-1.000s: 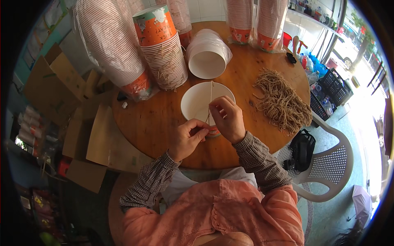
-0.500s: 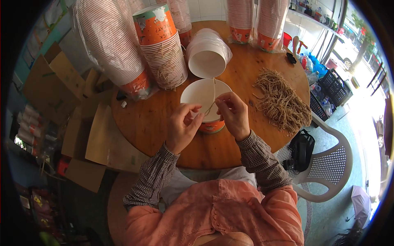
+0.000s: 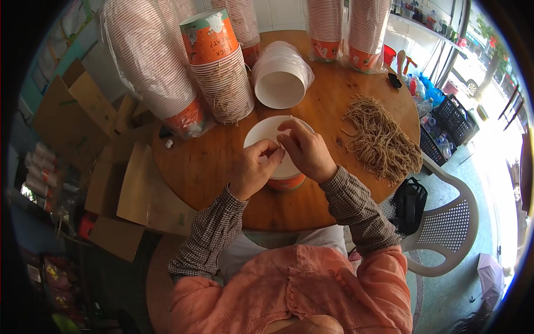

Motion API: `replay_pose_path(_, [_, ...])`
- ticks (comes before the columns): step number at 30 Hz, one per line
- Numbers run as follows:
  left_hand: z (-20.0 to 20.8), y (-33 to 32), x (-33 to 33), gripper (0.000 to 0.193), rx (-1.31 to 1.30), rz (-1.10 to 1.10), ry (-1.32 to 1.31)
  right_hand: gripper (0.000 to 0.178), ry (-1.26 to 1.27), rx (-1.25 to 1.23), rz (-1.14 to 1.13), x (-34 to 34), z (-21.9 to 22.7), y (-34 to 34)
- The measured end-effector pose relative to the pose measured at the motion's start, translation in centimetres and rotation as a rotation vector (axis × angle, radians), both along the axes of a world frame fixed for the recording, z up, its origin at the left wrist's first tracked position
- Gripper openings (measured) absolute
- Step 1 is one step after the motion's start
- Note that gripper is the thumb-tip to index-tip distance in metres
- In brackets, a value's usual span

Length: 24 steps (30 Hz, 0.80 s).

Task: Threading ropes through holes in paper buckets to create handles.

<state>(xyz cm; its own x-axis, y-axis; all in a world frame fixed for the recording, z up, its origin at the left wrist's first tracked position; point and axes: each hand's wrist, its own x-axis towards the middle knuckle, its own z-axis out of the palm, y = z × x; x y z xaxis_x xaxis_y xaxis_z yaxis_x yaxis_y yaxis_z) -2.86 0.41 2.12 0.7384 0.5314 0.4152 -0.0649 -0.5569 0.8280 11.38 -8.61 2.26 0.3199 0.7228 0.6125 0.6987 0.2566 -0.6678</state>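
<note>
My left hand [image 3: 253, 172] and right hand [image 3: 306, 150] meet fingertip to fingertip, fingers pinched, wrists bent inward, forearms angled together.

Round wooden table [image 3: 356, 89], white plastic chair [image 3: 451, 225]

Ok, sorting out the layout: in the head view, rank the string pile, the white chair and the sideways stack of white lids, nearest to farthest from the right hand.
1. String pile, right of the right hand.
2. Sideways lid stack, behind it; close to call.
3. White chair, off-table, far right.
</note>
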Motion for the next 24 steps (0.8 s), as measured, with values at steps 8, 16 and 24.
replay_pose_path(8, [-1.1, -2.0, -1.7, 0.009, 0.453, 0.077, -0.043, 0.012, 0.073, 0.210, -0.215, 2.3, 0.3, 0.5])
replay_pose_path(16, [-2.7, -2.4, -2.2, 0.011, 0.567, 0.045, -0.072, 0.008, 0.206, 0.222, -0.375, 7.6, -3.0, -0.1])
replay_pose_path(24, [-3.4, -2.0, -1.8, 0.013, 0.700, 0.104, -0.071, 0.015, 0.517, 0.191, -0.223, 9.5, -8.8, -1.0])
